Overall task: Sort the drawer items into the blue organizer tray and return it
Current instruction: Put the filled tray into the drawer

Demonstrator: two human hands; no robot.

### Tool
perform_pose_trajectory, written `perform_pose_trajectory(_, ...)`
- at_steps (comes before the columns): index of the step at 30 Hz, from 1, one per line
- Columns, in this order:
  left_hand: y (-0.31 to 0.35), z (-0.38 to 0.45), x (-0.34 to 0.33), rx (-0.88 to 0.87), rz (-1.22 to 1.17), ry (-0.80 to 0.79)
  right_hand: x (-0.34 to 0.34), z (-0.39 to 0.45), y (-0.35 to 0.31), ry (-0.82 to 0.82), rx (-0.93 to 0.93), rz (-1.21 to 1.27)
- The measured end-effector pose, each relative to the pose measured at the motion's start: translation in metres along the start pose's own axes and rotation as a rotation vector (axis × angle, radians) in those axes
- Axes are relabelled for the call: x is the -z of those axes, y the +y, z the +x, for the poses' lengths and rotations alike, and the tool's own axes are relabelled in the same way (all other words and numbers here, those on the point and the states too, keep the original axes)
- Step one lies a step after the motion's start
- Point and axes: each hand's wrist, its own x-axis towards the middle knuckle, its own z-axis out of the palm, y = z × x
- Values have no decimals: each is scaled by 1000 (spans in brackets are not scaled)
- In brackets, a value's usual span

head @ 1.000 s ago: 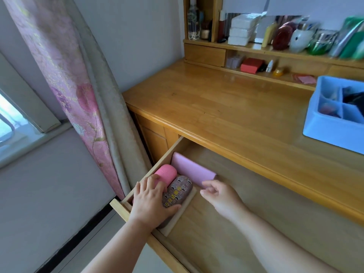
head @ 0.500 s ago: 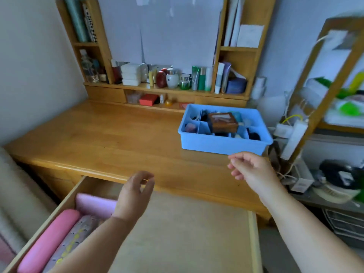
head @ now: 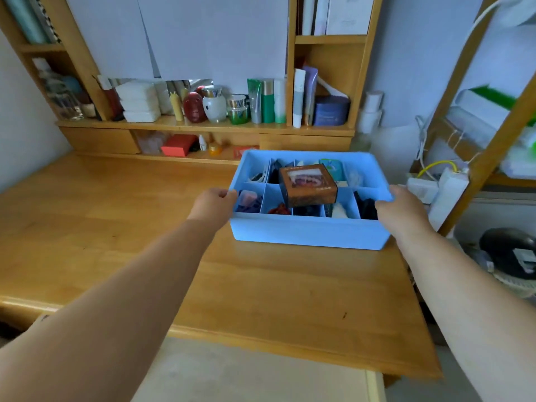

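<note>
Blue organizer tray (head: 307, 235) gripped at both short ends, on the desk (head: 116, 227), ahead of the open drawer (head: 246, 372).

The tray's left end wall is held by the left hand (head: 213, 203), fingers curled over the rim; the right end wall is gripped likewise by the right hand (head: 401, 208). The long axis is laid left to right, so both hands are equally near. Compartments are seen filled; a brown box (head: 307, 184) is perched across the dividers and may slide if tilted. The drawer lies below and nearer the body: a level lift and pull back are judged to be called for.
</note>
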Motion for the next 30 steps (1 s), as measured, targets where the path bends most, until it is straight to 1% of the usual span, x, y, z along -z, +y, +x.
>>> perform_pose_trajectory(3, -2, 7, -4, -30, 0, -1, 0, 5, 9, 57, 38, 14)
perform_pose_trajectory(7, -12, -14, 2, -86, -3, 1, 2, -13, 17, 36, 46, 72)
perform_pose_trajectory(16, -55, -105, 43, -84, -5, 38, 9, -107, 27, -6, 52, 154)
perform_pose_trajectory(19, -62, -119, 54, -75, 11, 50, 11, -128, 27, -12, 55, 245)
perform_pose_trajectory(21, -60, -124, 58, -67, 95, 48, 11, -134, 29, -43, 29, 385)
perform_pose_trajectory(22, -57, -125, 59, -89, 216, 88, 11, -136, 30, -68, 8, 473)
perform_pose_trajectory(23, -53, -126, 58, -170, 359, 161, 11, -137, 31, -94, -14, 554)
perform_pose_trajectory(24, -46, -125, 56, -306, 467, 207, 11, -138, 33, -112, -32, 607)
perform_pose_trajectory(25, -36, -123, 52, -449, 509, 188, 11, -138, 33, -121, -41, 625)
perform_pose_trajectory(26, -25, -120, 46, -535, 503, 102, 10, -138, 34, -121, -40, 621)
perform_pose_trajectory(27, -12, -115, 38, -552, 475, -18, 10, -137, 35, -116, -33, 611)
perform_pose_trajectory(29, 8, -101, 20, -475, 444, -237, 8, -136, 37, -108, -11, 598)
perform_pose_trajectory(30, 16, -94, 12, -439, 461, -307, 8, -136, 38, -107, 1, 595)
